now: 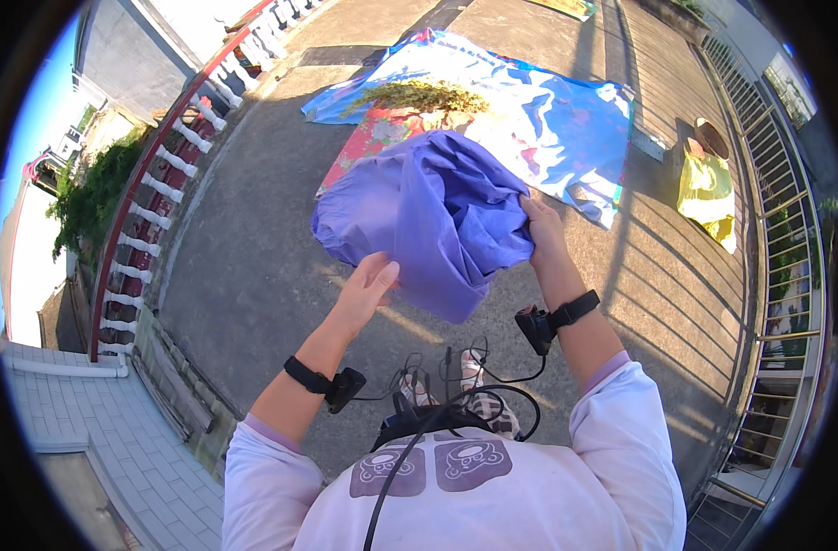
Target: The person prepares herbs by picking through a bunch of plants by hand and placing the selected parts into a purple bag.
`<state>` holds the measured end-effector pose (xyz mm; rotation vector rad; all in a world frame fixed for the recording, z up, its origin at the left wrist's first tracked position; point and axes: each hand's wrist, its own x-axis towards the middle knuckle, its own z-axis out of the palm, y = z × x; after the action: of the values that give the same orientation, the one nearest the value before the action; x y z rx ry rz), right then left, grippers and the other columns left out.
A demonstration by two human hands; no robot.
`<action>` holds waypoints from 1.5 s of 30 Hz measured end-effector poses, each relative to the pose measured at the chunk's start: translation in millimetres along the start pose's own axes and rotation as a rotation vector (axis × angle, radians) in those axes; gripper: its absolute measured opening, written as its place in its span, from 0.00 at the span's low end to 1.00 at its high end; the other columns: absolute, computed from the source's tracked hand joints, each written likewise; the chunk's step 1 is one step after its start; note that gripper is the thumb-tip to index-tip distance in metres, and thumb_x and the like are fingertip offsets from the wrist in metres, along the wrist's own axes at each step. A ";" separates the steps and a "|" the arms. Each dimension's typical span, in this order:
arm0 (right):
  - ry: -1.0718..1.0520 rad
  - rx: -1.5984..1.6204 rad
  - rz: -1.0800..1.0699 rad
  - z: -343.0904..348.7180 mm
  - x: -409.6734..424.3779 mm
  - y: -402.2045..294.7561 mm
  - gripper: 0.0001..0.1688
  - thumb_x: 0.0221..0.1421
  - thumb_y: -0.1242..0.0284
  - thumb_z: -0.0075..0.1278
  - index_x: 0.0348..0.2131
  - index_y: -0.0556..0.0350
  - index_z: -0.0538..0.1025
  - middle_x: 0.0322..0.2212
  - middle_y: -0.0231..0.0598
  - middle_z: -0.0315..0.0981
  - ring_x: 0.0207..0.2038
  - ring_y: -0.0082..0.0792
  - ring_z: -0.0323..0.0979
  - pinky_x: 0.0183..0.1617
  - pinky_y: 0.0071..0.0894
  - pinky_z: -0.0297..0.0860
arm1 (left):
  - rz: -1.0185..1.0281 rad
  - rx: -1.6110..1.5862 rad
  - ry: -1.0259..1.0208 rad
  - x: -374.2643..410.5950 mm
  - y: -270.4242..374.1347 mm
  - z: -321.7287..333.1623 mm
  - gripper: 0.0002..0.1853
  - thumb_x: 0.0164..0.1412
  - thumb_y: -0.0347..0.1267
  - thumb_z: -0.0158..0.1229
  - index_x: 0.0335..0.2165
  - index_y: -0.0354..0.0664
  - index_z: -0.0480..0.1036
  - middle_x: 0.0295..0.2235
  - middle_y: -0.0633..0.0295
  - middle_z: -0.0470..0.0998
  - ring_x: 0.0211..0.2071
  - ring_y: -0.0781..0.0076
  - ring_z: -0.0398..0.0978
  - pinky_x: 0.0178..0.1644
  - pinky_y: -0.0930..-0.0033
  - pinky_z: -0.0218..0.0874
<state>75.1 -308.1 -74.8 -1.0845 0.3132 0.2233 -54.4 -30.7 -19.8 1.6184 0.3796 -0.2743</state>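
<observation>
A bunched purple fabric sheet or bag [429,220] hangs in front of me above the concrete floor, with a deep fold on its right side. My right hand [546,231] pinches its right edge between thumb and fingers. At its lower left edge is my left hand [369,288], thumb raised and fingers bent against the fabric; whether they grip it I cannot tell. Beyond the fabric, a shiny blue sheet [577,131] and a red floral cloth [381,131] are spread on the ground. A heap of dried plants [429,96] lies on them.
A railing with white balusters [178,162] runs along the left, and a metal railing [781,186] along the right. Near the right railing lie a yellow bag [707,189] and a round brown basket-like object [711,138]. Black cables [491,389] hang before my feet.
</observation>
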 end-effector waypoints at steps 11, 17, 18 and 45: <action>-0.110 0.090 0.031 -15.0 -5.3 -0.8 0.14 0.61 0.71 0.44 0.36 0.66 0.74 0.33 0.41 0.76 0.34 0.29 0.73 0.42 0.27 0.68 | 0.305 0.218 -0.029 31.7 -34.9 -48.8 0.11 0.60 0.30 0.54 0.37 0.32 0.73 0.31 0.67 0.76 0.35 0.80 0.70 0.42 0.74 0.61; 0.239 -0.788 -0.479 -35.2 11.8 4.0 0.16 0.55 0.69 0.50 0.41 0.61 0.71 0.39 0.43 0.72 0.38 0.35 0.71 0.42 0.33 0.66 | 0.242 -0.067 -0.149 26.9 -7.6 -23.7 0.10 0.60 0.28 0.53 0.37 0.33 0.73 0.33 0.69 0.75 0.35 0.83 0.68 0.41 0.76 0.61; 0.332 -1.041 -0.714 -15.2 -5.9 -5.3 0.18 0.54 0.69 0.52 0.42 0.60 0.70 0.41 0.43 0.71 0.39 0.37 0.70 0.44 0.35 0.66 | 0.226 -0.074 -0.130 25.4 -7.7 -24.6 0.09 0.60 0.28 0.53 0.37 0.33 0.73 0.33 0.69 0.75 0.34 0.83 0.68 0.41 0.76 0.61; -0.438 -0.575 -0.643 11.8 -54.6 -11.8 0.06 0.46 0.83 0.55 0.29 0.63 0.78 0.37 0.38 0.76 0.47 0.33 0.70 0.51 0.30 0.65 | 1.004 0.973 0.218 15.3 30.0 -20.2 0.26 0.51 0.35 0.61 0.48 0.41 0.65 0.51 0.53 0.66 0.54 0.58 0.62 0.50 0.58 0.59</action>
<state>29.6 -304.2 -40.4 -1.6023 -0.5271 -0.0380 -29.4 -11.0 3.3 2.5711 -0.5260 0.5830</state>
